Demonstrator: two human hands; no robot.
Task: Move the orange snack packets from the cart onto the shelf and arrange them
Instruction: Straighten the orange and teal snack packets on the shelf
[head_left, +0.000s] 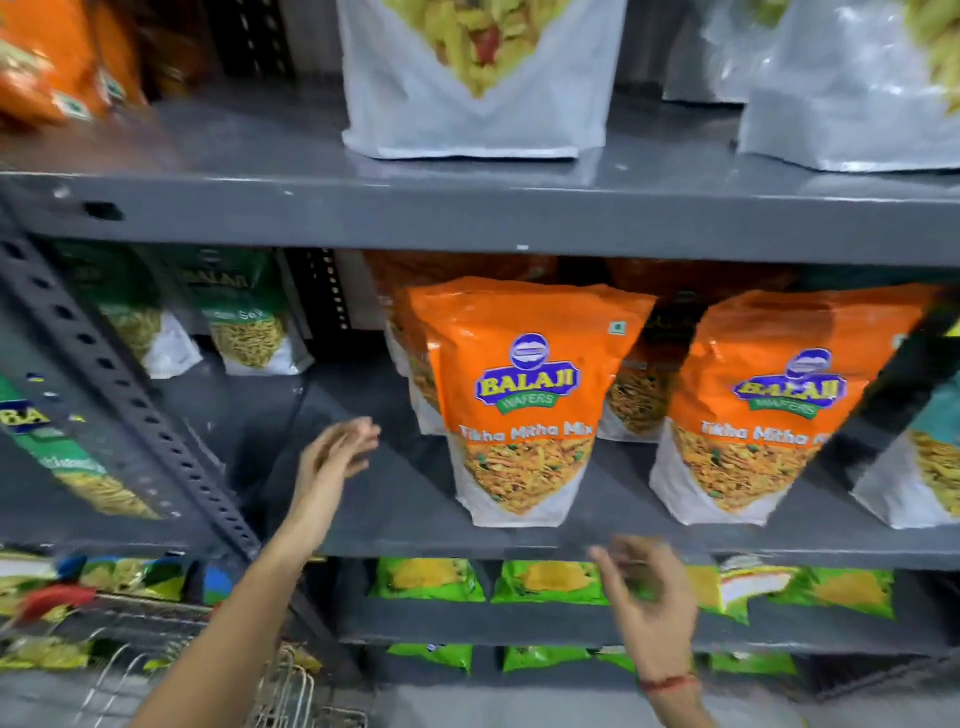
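Two orange snack packets stand upright at the front of the grey middle shelf (395, 525): one in the centre (524, 400), the other to its right (769, 410). More orange packets stand in rows behind them (415, 332). My left hand (332, 457) is over the bare shelf just left of the centre packet, fingers apart, holding nothing. My right hand (649, 597) hangs below the shelf's front edge, fingers loosely curled and empty. The wire cart (291, 691) shows at the bottom left, and I see no orange packet in it.
Green packets (244, 317) stand at the back left of the middle shelf. White pouches (467, 104) and orange bags (47, 62) sit on the shelf above. Bright green packets (431, 579) fill the lower shelves. A perforated grey upright (130, 395) slants across the left.
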